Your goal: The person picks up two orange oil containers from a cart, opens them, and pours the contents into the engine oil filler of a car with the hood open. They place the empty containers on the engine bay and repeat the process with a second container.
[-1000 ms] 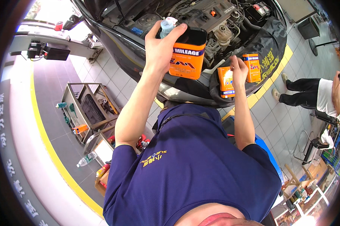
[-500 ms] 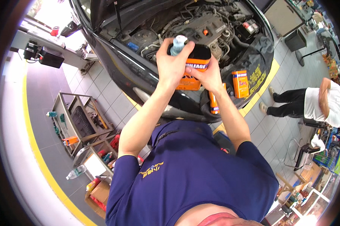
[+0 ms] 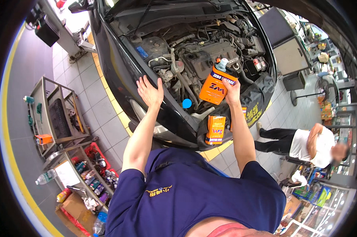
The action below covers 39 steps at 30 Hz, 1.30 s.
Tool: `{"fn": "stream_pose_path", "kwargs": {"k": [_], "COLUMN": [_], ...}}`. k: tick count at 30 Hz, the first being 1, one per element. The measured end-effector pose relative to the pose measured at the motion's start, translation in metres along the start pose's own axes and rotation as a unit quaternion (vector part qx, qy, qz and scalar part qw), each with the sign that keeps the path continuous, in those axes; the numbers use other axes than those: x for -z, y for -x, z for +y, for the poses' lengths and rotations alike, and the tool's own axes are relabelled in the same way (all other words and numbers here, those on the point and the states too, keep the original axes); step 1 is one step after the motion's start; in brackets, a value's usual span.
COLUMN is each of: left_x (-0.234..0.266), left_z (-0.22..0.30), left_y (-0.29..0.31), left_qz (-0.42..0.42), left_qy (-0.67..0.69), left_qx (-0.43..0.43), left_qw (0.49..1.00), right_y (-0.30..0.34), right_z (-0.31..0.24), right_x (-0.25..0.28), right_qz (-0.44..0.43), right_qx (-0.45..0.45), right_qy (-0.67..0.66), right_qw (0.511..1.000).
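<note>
My right hand [image 3: 234, 92] is wrapped round an orange oil can [image 3: 213, 89] held up over the front of the engine bay. A pale bluish translucent spout or bottle neck [image 3: 222, 63] shows at the can's top; whether it is part of the can I cannot tell. My left hand [image 3: 150, 92] holds nothing. Its fingers are spread over the black front fender; contact is unclear. Between the hands, a bright blue round thing [image 3: 186, 103] shows at the front edge of the bay. Another orange can [image 3: 216, 129] is at the car's front, left of my right forearm.
The engine [image 3: 210, 59] lies exposed under the raised hood. A black fender cover [image 3: 261, 91] drapes the car's right front. Metal tool carts [image 3: 64, 138] stand on the left. A seated person [image 3: 309, 144] and a fan [image 3: 321, 89] are on the right.
My left hand has let go of the can and moved left with its fingers spread. My right hand keeps hold of the can, now lower and farther right. The view has shifted.
</note>
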<state>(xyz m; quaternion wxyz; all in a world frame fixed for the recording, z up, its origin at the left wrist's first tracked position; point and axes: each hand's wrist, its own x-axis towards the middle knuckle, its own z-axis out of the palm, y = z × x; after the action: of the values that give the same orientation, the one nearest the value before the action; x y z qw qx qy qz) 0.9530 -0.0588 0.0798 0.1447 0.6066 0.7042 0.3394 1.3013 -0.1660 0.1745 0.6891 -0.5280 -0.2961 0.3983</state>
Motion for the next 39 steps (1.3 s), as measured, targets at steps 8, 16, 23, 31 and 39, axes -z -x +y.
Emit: {"fn": "stream_pose_path", "kwargs": {"k": [8,16,23,31,39], "left_x": [-0.037,-0.039,0.015,0.109,0.156], "left_z": [-0.033,-0.041,0.05,0.14,0.157], "left_y": [0.018,0.017,-0.025,-0.084,-0.062], "left_qz": [0.02,0.039,0.031,-0.531,-0.485], "left_qy": [-0.028,0.004,0.256,0.527,0.535], "left_qx": [-0.024,-0.033,-0.175,-0.224,-0.292], "left_qw": [0.999,0.999,0.95,0.624,0.627], "right_y": [-0.068,-0.09,-0.032,0.034,0.063], "right_z": [0.056,0.075,0.027,-0.021,-0.041], "right_x": [0.01,-0.006,-0.041,-0.059,-0.044], "right_qz": [0.004,-0.05,-0.194,-0.245,-0.289], "right_qx": [-0.073,-0.103,-0.052,-0.087,-0.085], "right_qy": [0.04,0.065,-0.006,-0.061,-0.088], "right_qw": [0.997,0.991,0.98,0.964,0.949]}}
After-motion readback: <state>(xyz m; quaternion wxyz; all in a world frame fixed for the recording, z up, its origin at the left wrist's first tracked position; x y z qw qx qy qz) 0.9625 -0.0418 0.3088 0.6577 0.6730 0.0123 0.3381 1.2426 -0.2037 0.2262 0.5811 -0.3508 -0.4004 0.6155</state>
